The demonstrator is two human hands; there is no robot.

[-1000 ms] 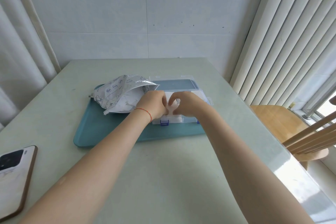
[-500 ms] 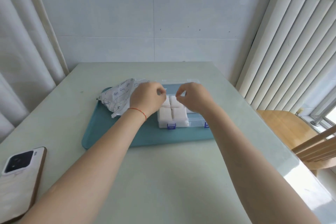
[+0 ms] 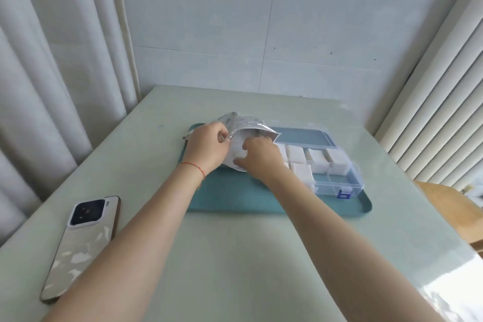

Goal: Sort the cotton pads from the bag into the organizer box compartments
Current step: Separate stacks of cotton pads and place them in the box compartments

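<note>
risk: bag (image 3: 243,125) on tray (image 3: 235,198) could slide or spill pads if the pull is too hard, knocking organizer box (image 3: 337,180) beside it. left hand (image 3: 206,146) pinches bag mouth open; right hand (image 3: 258,157) reaches inside, fingers hidden, grip can't tell. cotton pads (image 3: 317,158) fill several compartments.

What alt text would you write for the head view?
Left hand holds a bag open while the right hand reaches inside, beside a clear box partly filled with cotton pads, on a teal tray.
</note>
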